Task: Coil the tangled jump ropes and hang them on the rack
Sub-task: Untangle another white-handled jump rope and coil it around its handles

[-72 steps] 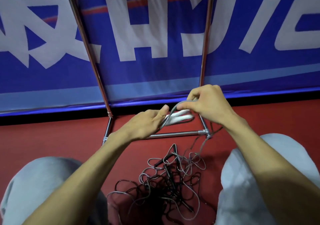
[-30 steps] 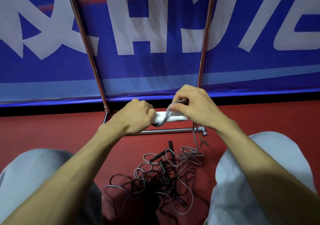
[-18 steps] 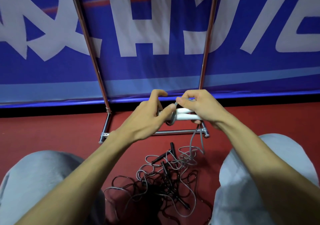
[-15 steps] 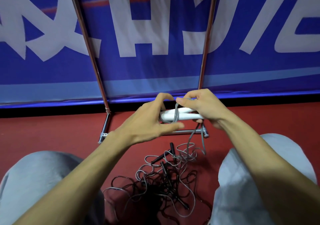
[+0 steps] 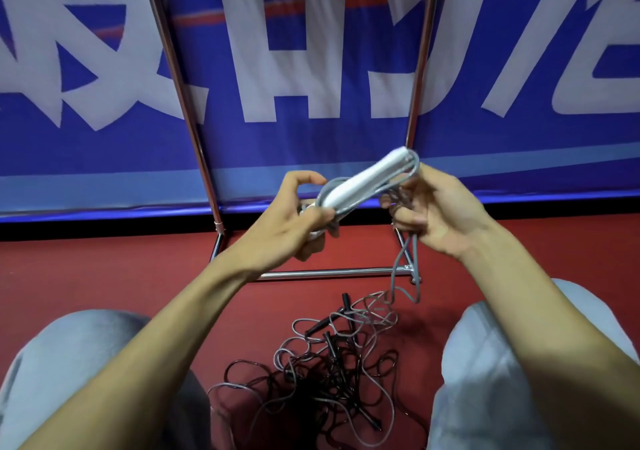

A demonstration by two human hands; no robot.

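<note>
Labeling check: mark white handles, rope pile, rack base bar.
white handles (image 5: 364,181): head view, mid-barrel.
rope pile (image 5: 329,370): head view, centre of tangle.
rack base bar (image 5: 329,272): head view, bare middle stretch.

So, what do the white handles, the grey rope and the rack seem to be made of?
The handles: likely plastic, smooth matt white, with a soft sheen. The rope: probably PVC or rubber-coated cord; thin, smooth, bends in springy loops. The rack: metal tube, chromed or polished steel by its bright mirror-like highlights.

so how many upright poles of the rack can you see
2. The left pole stands left of the left hand; the right pole rises behind the white handles. More may stand out of view.
</note>
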